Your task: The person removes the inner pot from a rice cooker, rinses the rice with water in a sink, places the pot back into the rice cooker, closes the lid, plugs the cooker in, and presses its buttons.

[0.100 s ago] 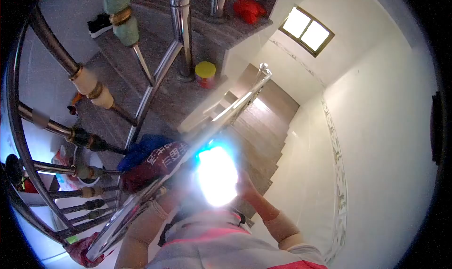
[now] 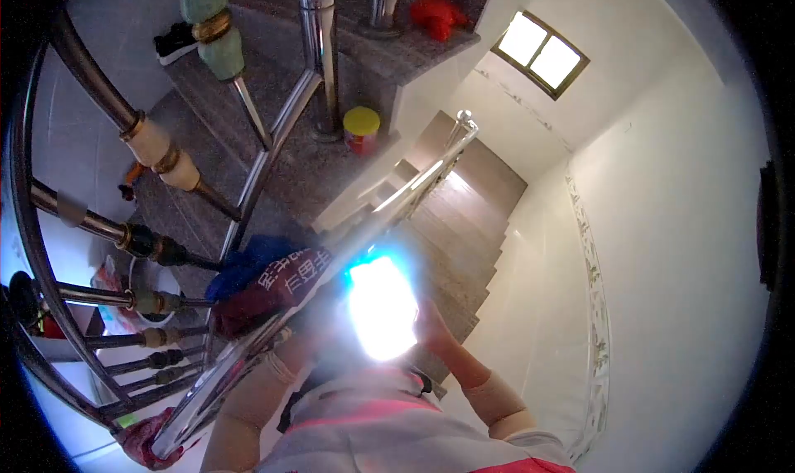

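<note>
Stairwell, apparently domestic. Stairs [image 2: 439,233], brown treads, beyond the right hand [image 2: 430,324]. Railing [image 2: 251,180], metal, ornamental balusters, left of the left hand [image 2: 311,339]. Household goods, left and beyond: black shoe [image 2: 175,44], yellow-lidded tub [image 2: 362,134]. Wall [image 2: 679,249], pale, with patterned border strip [image 2: 586,258], right of the right hand. Window [image 2: 541,55], two-paned, far beyond both hands.
</note>
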Demonstrator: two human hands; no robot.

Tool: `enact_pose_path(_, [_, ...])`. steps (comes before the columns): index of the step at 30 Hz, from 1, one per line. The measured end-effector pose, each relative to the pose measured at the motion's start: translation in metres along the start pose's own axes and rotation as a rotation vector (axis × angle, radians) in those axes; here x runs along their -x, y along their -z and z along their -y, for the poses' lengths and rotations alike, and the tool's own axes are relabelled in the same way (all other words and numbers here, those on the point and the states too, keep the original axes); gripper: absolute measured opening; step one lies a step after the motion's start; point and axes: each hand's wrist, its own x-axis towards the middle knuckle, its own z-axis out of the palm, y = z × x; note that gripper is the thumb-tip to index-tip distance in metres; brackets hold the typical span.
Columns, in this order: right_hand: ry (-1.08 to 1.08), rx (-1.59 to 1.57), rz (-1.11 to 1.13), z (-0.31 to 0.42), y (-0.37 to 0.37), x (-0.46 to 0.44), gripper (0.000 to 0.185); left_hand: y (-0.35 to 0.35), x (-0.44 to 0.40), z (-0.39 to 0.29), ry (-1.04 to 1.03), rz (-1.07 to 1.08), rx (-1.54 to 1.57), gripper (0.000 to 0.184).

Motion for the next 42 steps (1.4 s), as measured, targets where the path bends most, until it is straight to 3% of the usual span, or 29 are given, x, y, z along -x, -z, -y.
enact_pose_path(2, [-0.031, 0.093, -0.024, -0.011, -0.001, 0.000, 0.058, -0.003, 0.002, -0.006, -0.012, -0.020, 0.021, 0.017])
enact_pose_path(4, [0.012, -0.001, 0.013, 0.035, 0.001, -0.011, 0.055, 0.007, -0.002, -0.003, -0.071, 0.007, -0.026, 0.018])
enact_pose_path(8, [-0.220, 0.094, 0.166, 0.054, -0.008, -0.018, 0.084, 0.006, 0.009, -0.025, -0.176, -0.079, -0.188, 0.022])
enact_pose_path(11, [0.077, 0.376, -0.042, 0.068, -0.026, -0.023, 0.091, 0.003, 0.015, -0.042, -0.289, -0.201, -0.343, 0.023])
enact_pose_path(13, [0.206, 0.413, -0.110, 0.073, -0.035, -0.038, 0.087, 0.031, -0.008, -0.012, -0.459, -0.324, -0.542, 0.022])
enact_pose_path(15, [0.239, 0.335, -0.118, 0.072, -0.042, -0.062, 0.083, 0.052, -0.019, -0.005, -0.495, -0.336, -0.522, 0.023])
enact_pose_path(19, [0.168, 0.076, -0.121, 0.064, -0.054, -0.127, 0.074, 0.039, 0.022, -0.059, -0.319, -0.252, -0.226, 0.035])
enact_pose_path(20, [0.203, 0.154, -0.134, 0.065, -0.055, -0.144, 0.072, 0.032, 0.035, -0.070, -0.296, -0.269, -0.216, 0.040])
enact_pose_path(21, [0.224, 0.226, -0.145, 0.064, -0.058, -0.160, 0.070, 0.041, 0.047, -0.059, -0.326, -0.195, -0.062, 0.041])
enact_pose_path(22, [0.365, 0.571, -0.223, 0.065, -0.059, -0.175, 0.071, 0.044, 0.058, -0.051, -0.320, -0.282, -0.184, 0.038])
enact_pose_path(25, [0.406, 0.354, -0.160, 0.073, -0.067, -0.202, 0.048, 0.085, 0.084, 0.011, -0.194, -0.444, -0.315, 0.029])
enact_pose_path(26, [0.410, 0.272, -0.146, 0.074, -0.072, -0.211, 0.043, 0.084, 0.102, 0.019, -0.302, -0.450, -0.217, 0.027])
enact_pose_path(27, [0.508, 0.423, -0.191, 0.064, -0.075, -0.223, 0.044, 0.081, 0.124, 0.023, -0.410, -0.456, -0.119, 0.024])
enact_pose_path(29, [0.415, 0.491, -0.114, 0.073, -0.077, -0.237, 0.053, 0.088, 0.164, 0.038, -0.134, -0.606, -0.150, 0.023])
enact_pose_path(33, [0.354, 0.606, -0.082, 0.085, -0.087, -0.254, 0.085, 0.100, 0.218, 0.088, -0.108, -0.807, 0.068, 0.022])
enact_pose_path(39, [0.545, 0.779, -0.244, 0.057, -0.097, -0.265, 0.088, 0.127, 0.266, 0.163, 0.023, -0.907, 0.062, 0.024])
enact_pose_path(42, [0.451, 0.942, -0.269, 0.075, -0.095, -0.252, 0.088, 0.149, 0.288, 0.209, 0.083, -0.868, 0.076, 0.025])
